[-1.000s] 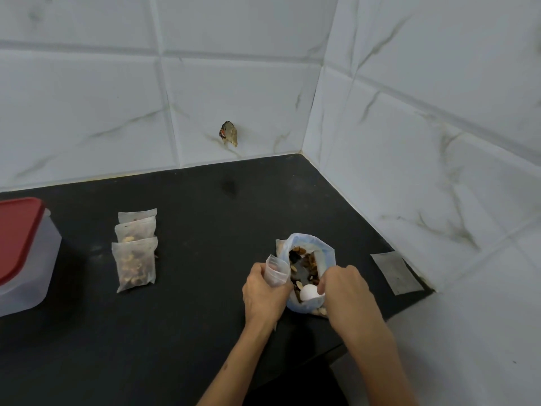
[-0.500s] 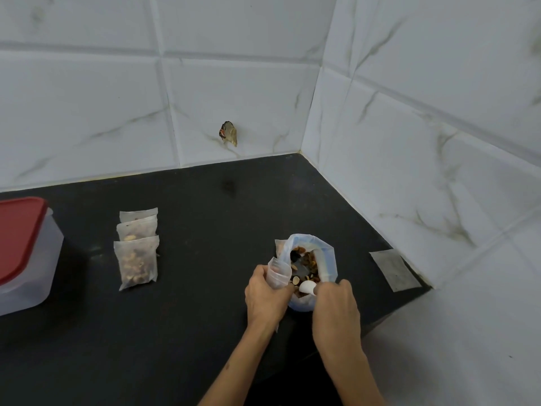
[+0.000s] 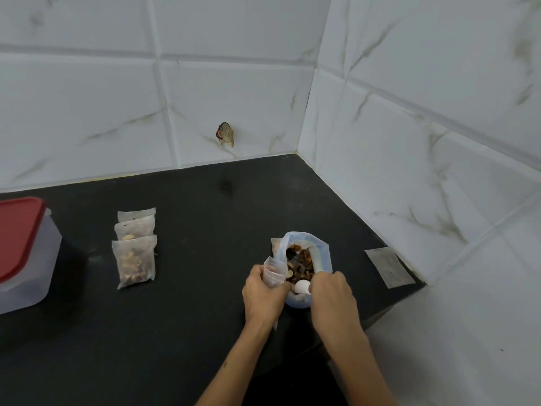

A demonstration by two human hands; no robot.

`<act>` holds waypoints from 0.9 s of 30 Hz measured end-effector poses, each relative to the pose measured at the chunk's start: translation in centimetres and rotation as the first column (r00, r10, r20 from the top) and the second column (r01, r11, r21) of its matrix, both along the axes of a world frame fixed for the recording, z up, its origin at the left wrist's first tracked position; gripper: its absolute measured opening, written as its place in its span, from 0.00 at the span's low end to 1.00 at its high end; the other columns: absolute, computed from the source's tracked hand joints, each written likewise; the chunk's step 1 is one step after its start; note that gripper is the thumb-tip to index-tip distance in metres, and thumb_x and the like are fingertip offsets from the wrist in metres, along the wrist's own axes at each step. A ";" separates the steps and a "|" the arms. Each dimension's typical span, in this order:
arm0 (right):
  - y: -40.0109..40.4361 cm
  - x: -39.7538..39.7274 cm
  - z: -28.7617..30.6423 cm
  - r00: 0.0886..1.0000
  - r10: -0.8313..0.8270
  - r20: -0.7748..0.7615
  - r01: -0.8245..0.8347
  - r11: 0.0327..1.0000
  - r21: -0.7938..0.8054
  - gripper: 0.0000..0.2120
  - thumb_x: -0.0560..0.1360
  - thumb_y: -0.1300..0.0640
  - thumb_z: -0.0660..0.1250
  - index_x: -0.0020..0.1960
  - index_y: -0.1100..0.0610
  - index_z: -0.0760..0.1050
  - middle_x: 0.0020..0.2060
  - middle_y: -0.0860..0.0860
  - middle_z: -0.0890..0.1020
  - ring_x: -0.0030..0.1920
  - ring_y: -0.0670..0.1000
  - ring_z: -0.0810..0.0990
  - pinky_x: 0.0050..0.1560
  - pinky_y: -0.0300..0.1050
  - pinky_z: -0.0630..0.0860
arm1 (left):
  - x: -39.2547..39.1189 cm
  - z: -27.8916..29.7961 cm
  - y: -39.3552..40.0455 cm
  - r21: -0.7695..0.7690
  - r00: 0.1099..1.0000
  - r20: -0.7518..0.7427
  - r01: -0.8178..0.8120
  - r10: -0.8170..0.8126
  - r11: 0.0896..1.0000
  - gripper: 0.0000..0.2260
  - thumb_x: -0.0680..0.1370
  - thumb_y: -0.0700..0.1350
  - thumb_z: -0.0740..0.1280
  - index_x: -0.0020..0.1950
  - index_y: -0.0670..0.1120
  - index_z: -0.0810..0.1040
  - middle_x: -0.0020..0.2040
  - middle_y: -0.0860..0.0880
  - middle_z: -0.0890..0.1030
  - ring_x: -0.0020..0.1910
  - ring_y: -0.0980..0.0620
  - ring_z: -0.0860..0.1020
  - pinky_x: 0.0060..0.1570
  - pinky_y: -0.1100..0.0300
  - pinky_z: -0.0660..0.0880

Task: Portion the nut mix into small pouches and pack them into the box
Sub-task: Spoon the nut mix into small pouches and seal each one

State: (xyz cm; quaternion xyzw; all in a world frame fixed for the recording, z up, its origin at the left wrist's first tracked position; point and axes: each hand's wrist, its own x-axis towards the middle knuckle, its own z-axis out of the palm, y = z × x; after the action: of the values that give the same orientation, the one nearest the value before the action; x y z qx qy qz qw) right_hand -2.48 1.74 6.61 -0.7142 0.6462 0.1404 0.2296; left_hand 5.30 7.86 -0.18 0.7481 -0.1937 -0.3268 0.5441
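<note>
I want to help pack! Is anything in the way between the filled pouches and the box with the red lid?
Nothing lies on the black countertop between the three filled translucent pouches and the clear plastic box. But its red lid is on, covering the opening, so it must come off first.

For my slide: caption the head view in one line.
Left hand holds an open pouch while right hand scoops nut mix from the bag.

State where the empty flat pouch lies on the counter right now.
In the head view, the empty flat pouch lies on the black counter at the far right, beside the wall, right of the nut bag.
</note>
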 end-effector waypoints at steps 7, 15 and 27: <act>1.9 -2.4 -2.2 0.951 0.195 0.238 -0.099 0.926 -0.364 0.13 0.78 0.64 0.57 0.59 0.59 0.75 0.57 0.57 0.74 0.56 0.53 0.74 0.55 0.41 0.70 | 0.0 0.1 0.1 -0.003 1.000 0.009 0.012 -0.012 1.000 0.13 0.68 0.39 0.75 0.48 0.46 0.75 0.45 0.51 0.80 0.44 0.57 0.78 0.35 0.67 0.70; -0.7 -2.7 -1.9 0.914 0.122 0.387 0.076 0.885 -0.459 0.14 0.78 0.59 0.63 0.63 0.50 0.76 0.53 0.52 0.76 0.46 0.43 0.70 0.48 0.36 0.71 | 0.4 -0.3 0.0 0.012 0.998 -0.046 -0.044 0.045 0.999 0.14 0.68 0.41 0.76 0.49 0.46 0.75 0.45 0.50 0.80 0.46 0.54 0.79 0.42 0.60 0.76; -2.1 -1.7 -2.5 0.924 0.210 0.319 -0.093 0.934 -0.345 0.13 0.76 0.59 0.65 0.60 0.50 0.77 0.56 0.52 0.76 0.53 0.48 0.76 0.50 0.38 0.73 | 0.6 -0.8 -0.6 0.039 0.969 -0.236 -0.060 0.068 0.997 0.14 0.67 0.39 0.75 0.49 0.45 0.76 0.47 0.46 0.82 0.46 0.49 0.80 0.49 0.50 0.79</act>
State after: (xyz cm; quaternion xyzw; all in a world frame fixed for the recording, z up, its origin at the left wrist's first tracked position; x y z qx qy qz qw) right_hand -4.15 -0.41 4.07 -0.8041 0.5509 -0.0794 0.2091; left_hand 5.94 7.26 -1.01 0.7180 -0.0978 -0.3992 0.5617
